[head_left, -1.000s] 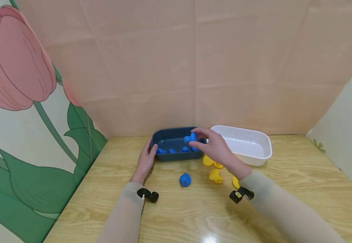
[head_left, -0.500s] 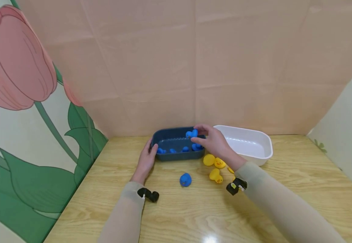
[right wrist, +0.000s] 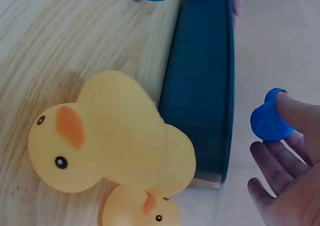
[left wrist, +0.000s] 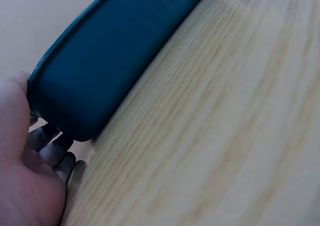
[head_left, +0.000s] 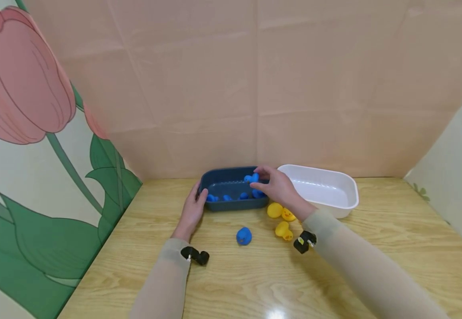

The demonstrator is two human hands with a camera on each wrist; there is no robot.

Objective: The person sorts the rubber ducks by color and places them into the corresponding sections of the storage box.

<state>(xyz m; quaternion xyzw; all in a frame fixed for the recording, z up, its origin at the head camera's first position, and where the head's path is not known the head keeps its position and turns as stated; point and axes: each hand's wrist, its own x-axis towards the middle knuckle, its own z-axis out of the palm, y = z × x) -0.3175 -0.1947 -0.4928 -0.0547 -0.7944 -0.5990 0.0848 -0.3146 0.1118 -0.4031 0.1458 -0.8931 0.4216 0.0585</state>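
My right hand [head_left: 281, 189] pinches a blue rubber duck [right wrist: 270, 122] between thumb and fingers, above the right end of a dark blue plastic bin [head_left: 234, 205]. Several blue ducks lie inside this bin along its near wall. At the bin's left end my left hand [head_left: 192, 212] holds on, with its thumb at the rim and its other fingers round the outside, as the left wrist view also shows. Another blue duck [head_left: 244, 236] sits on the table in front of the bin. Several yellow ducks [head_left: 283, 230] are below my right hand, some partly covered by the wrist.
A white plastic bin [head_left: 326, 212] stands right of the dark one, close beside it. Both are near the back of the wood-grain table [head_left: 231, 283], before a pinkish cloth backdrop [head_left: 191, 97]. A tulip-patterned panel [head_left: 35, 212] borders the left side.
My right hand, with the blue duck in it, shifts slightly right and then dips a little over the bin. The wrist moves left across the yellow ducks. My left hand stays in place.
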